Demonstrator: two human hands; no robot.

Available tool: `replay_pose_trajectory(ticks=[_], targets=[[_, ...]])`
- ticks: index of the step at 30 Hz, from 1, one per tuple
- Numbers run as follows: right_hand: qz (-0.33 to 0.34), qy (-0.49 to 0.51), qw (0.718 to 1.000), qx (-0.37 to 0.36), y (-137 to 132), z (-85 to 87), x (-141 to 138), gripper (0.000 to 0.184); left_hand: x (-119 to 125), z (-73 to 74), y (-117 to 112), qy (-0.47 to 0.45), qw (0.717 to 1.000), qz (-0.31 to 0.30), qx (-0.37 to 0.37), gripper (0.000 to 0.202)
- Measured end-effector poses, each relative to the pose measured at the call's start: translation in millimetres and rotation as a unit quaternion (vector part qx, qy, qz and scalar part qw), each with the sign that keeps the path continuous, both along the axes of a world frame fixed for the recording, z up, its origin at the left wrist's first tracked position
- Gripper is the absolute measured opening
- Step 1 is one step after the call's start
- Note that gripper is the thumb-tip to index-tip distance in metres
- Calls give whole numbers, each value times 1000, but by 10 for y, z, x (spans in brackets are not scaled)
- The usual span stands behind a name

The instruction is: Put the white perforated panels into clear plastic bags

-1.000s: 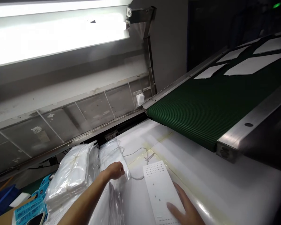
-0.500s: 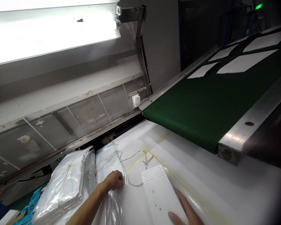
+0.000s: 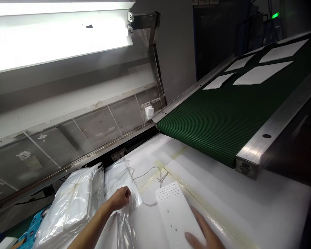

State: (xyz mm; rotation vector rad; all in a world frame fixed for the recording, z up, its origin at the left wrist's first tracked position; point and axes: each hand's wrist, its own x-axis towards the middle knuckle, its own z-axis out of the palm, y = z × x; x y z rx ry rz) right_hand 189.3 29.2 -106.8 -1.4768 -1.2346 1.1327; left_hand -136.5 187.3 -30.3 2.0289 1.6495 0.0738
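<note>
My left hand [image 3: 120, 197] pinches the top of a clear plastic bag [image 3: 124, 224], which hangs crumpled below the fingers, beside a stack of clear bags [image 3: 120, 178] on the white table [image 3: 223, 193]. My right hand [image 3: 204, 232] lies flat with fingers spread on the lower right part of a long white printed card [image 3: 175, 212]. The card lies on the table with rows of small dark marks at its far end. A thin white string [image 3: 150, 173] loops on the table between the bags and the card.
A bundle of bagged white items [image 3: 69, 204] lies at the left. A green conveyor belt [image 3: 223, 114] with a steel frame [image 3: 251, 157] slopes up to the right, carrying several white cards [image 3: 261, 73]. A bright tube lamp [image 3: 54, 38] hangs above a steel back panel [image 3: 67, 135].
My left hand has pulled a little toward me and lifted the clear bag off the stack. My right hand stays on the card. The view has shifted slightly.
</note>
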Motion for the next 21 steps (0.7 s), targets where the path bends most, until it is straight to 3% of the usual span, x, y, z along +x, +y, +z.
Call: replay_pose_trajectory(ticks=[5, 9, 12, 16, 18, 21], targets=[[-5, -6, 1000, 9, 0, 0, 6, 78, -4, -12, 9, -45, 999, 1, -31, 19], [22, 55, 998, -21, -28, 36, 65, 82, -23, 16, 46, -69, 997, -1, -41, 23], [40, 173, 982, -71, 5, 241, 47, 84, -28, 38, 57, -84, 995, -6, -46, 22], [100, 329, 931, -120, 270, 640, -245, 80, -2, 32, 45, -92, 994, 9, -59, 11], [137, 317, 930, -128, 455, 746, -440, 76, 0, 27, 34, -94, 994, 18, -58, 9], [163, 259, 941, -143, 661, 718, -630, 72, -51, 27, 26, -98, 993, 29, -56, 12]])
